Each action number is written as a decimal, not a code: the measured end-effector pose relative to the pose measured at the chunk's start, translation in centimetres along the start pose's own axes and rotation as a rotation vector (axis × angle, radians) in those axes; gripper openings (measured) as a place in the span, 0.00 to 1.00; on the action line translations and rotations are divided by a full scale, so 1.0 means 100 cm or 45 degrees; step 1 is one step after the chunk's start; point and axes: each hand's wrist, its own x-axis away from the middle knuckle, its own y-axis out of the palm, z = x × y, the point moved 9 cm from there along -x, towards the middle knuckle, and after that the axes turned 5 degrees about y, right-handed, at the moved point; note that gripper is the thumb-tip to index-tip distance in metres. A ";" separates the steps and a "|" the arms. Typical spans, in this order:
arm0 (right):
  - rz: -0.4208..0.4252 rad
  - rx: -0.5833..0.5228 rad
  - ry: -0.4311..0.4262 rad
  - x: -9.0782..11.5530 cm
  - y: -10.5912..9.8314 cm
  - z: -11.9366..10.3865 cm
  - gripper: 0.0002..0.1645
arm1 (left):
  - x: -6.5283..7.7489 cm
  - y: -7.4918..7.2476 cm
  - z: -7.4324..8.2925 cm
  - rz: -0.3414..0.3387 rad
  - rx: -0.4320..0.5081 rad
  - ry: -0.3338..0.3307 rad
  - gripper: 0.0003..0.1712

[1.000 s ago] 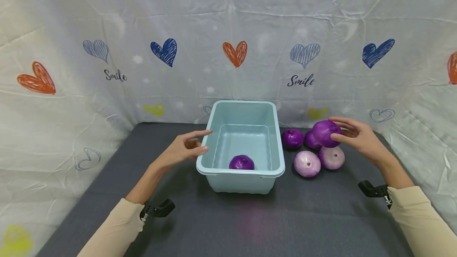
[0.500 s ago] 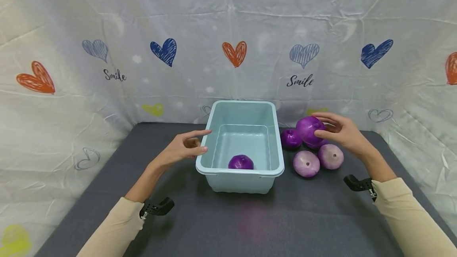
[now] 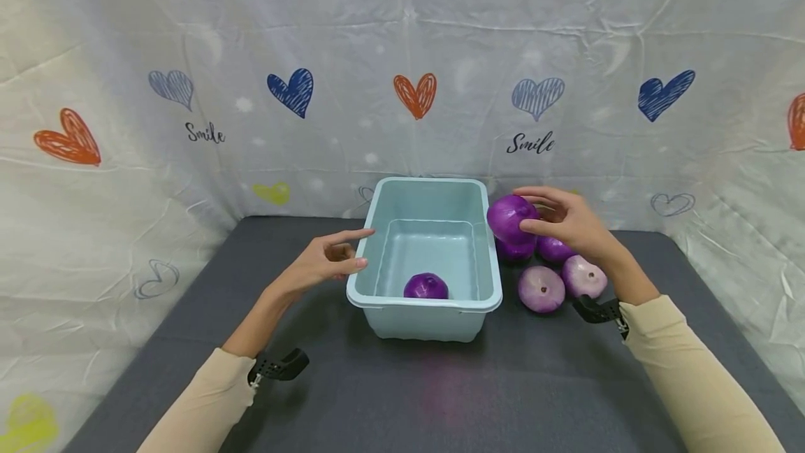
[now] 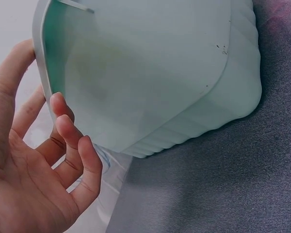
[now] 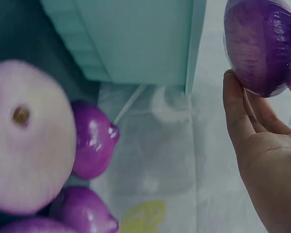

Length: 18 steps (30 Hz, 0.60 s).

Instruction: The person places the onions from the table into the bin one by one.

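Fingers (image 3: 351, 235) of the left hand (image 3: 319, 262) are spread, index out nearly straight to the left rim of a single pale blue bin (image 3: 424, 324), thumb pointing at the same rim lower down; the other three bend loosely and have hold of nothing. That forearm slants up from the lower left, palm turned toward the bin, with a cream sleeve (image 3: 201, 404) and a black wristband (image 3: 279, 367).

Six onions can be counted: four deep purple, two paler. One deep purple onion (image 3: 426, 286) lies inside the bin near its front wall, well apart from the left fingers. Just right of the bin comes the held onion (image 3: 511, 218), raised near the right rim and, from the head, partly covering a rear onion (image 3: 517, 251); whether those two touch cannot be told. A front pale onion (image 3: 541, 290) sits on the dark table (image 3: 377, 397), then a second rear onion (image 3: 555, 250) and, in front of it, the other pale onion (image 3: 580, 277).

Last is the right hand (image 3: 569, 224), curled round one side of its onion, thumb in front, fingers over the far side, palm off it. Its forearm slants up and leftward from the lower right.
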 end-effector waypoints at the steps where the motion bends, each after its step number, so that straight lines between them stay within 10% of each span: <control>1: -0.005 -0.009 -0.003 -0.002 0.003 -0.001 0.32 | 0.000 0.000 -0.001 0.003 0.001 -0.006 0.34; 18: -0.148 -0.143 -0.081 -0.033 0.048 -0.021 0.33 | 0.001 0.001 0.000 0.003 -0.003 -0.012 0.34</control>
